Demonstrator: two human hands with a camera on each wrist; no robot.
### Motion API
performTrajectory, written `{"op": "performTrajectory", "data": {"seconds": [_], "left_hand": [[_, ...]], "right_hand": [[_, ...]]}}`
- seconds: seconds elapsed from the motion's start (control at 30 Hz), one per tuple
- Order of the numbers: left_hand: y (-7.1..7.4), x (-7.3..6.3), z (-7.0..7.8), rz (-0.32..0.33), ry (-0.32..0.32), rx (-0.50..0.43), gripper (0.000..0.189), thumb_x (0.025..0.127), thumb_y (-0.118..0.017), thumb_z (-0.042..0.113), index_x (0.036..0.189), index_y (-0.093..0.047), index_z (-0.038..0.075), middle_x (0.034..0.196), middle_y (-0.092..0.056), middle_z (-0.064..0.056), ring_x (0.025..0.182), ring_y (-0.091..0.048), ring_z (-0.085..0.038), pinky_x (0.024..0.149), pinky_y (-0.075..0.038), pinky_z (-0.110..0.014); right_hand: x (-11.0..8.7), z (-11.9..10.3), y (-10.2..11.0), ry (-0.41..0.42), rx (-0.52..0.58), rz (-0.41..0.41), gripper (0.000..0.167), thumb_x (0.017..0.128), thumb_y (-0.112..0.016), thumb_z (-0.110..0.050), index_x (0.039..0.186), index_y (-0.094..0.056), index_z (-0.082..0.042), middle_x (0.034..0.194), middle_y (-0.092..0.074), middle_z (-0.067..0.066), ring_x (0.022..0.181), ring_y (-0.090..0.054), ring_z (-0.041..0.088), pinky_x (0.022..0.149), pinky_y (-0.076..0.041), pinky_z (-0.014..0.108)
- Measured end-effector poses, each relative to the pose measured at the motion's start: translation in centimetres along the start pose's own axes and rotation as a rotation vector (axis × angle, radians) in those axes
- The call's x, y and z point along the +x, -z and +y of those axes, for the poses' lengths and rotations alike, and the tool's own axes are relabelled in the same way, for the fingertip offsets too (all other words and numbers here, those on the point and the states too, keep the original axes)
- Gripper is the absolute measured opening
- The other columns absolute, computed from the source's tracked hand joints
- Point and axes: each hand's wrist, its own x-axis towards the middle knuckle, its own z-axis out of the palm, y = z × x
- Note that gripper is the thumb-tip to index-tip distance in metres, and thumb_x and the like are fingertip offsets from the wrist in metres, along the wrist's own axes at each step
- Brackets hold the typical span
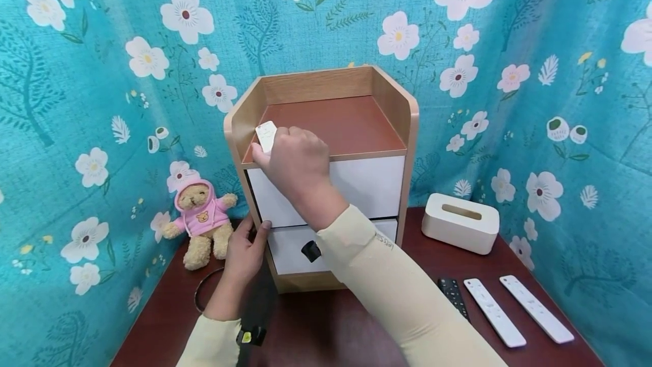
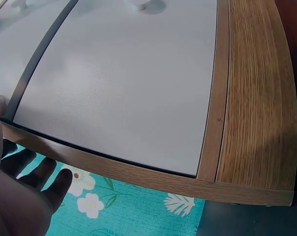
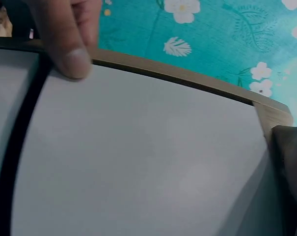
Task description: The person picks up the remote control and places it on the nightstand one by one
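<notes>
A small wood-edged cabinet [image 1: 410,123] with two white drawer fronts [image 1: 369,186] stands on the table. My right hand [image 1: 300,157] holds a white remote control [image 1: 266,136] over the front left of the brown top shelf [image 1: 326,120]. Only one end of that remote shows past the fingers. My left hand [image 1: 245,254] grips the cabinet's left side panel. Its thumb [image 3: 75,63] lies on the front edge by the gap between the drawers, in the right wrist view. The other fingers [image 2: 38,174] reach along the outer side, in the left wrist view.
A teddy bear [image 1: 201,217] in a pink hoodie sits left of the cabinet. To the right are a white tissue box [image 1: 460,222], a black remote [image 1: 453,297] and two white remotes [image 1: 494,311]. Flowered teal cloth [image 1: 326,21] hangs behind and at both sides.
</notes>
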Motion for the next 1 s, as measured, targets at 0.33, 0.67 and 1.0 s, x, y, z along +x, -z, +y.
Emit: {"op": "performTrajectory", "data": {"seconds": [0.33, 0.67, 1.0], "left_hand": [[-0.1, 0.0, 0.0, 0.021, -0.003, 0.014, 0.036, 0.113, -0.062, 0.034, 0.141, -0.066, 0.011, 0.134, -0.070, -0.017, 0.114, -0.064, -0.030, 0.098, -0.052, -0.049], [-0.4, -0.3, 0.3, 0.060, -0.005, 0.038, 0.032, 0.113, -0.063, 0.031, 0.137, -0.069, 0.011, 0.124, -0.076, -0.016, 0.105, -0.068, -0.027, 0.091, -0.056, -0.041], [-0.7, -0.3, 0.1, 0.066, -0.017, 0.032, 0.027, 0.113, -0.063, 0.028, 0.129, -0.070, 0.007, 0.120, -0.075, -0.017, 0.102, -0.066, -0.026, 0.088, -0.055, -0.034]], "right_hand": [[-2.0, 0.9, -0.1, 0.056, 0.149, 0.091, 0.066, 0.094, -0.070, -0.075, 0.094, -0.073, -0.009, 0.073, -0.068, 0.000, 0.070, -0.065, 0.017, 0.061, -0.052, 0.027], [-10.1, 4.6, 2.5, 0.064, 0.534, 0.320, 0.067, 0.091, -0.088, -0.040, 0.135, -0.069, 0.006, 0.125, -0.078, 0.018, 0.116, -0.074, 0.031, 0.102, -0.061, 0.044], [-19.5, 9.9, 2.8, -0.221, 0.538, 0.199, 0.059, 0.096, -0.083, -0.044, 0.135, -0.071, -0.001, 0.124, -0.078, 0.011, 0.112, -0.075, 0.027, 0.098, -0.059, 0.035]]}}
